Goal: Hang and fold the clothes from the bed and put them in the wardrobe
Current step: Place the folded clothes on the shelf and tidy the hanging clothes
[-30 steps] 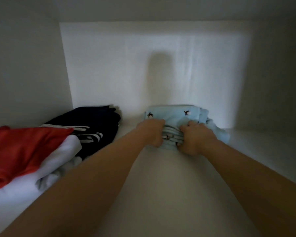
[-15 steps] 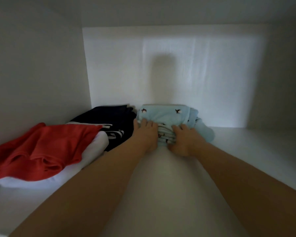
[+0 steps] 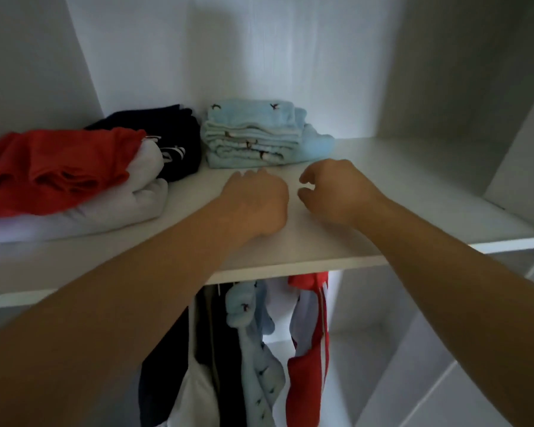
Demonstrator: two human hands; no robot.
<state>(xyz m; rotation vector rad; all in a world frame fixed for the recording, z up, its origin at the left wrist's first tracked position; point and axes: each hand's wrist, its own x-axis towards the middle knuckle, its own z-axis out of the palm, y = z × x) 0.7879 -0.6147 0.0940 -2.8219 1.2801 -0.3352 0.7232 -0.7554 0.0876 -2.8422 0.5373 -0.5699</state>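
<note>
With neither hand holding anything, I read this as the moment just after setting a pile down: my left hand (image 3: 256, 201) sits low over the shelf (image 3: 413, 192), back upward, fingers loosely bent and empty. My right hand (image 3: 336, 192) hovers just beside it, thumb and fingers slackly curled around nothing. Just beyond the fingertips, apart from them by a strip of bare board, is the folded light blue pile (image 3: 253, 134), pushed toward the back of the wardrobe with its layered edges facing me. Its left side is against or very nearly against the dark navy garment (image 3: 179, 134). Further left a red top (image 3: 53, 167) lies rumpled on a folded white one (image 3: 105, 211), and that stack runs closer to the front lip. Under the shelf, the hung clothes (image 3: 259, 349) show in navy, white, pale blue and red. The risk I see is mostly in leaving. A fingertip catching one of those loose blue edges would drag the layers forward and undo the fold. The lobe bulging out on the pile's right looks unsupported and could slump. A forearm swinging left might nudge the red and white stack toward the edge.
</note>
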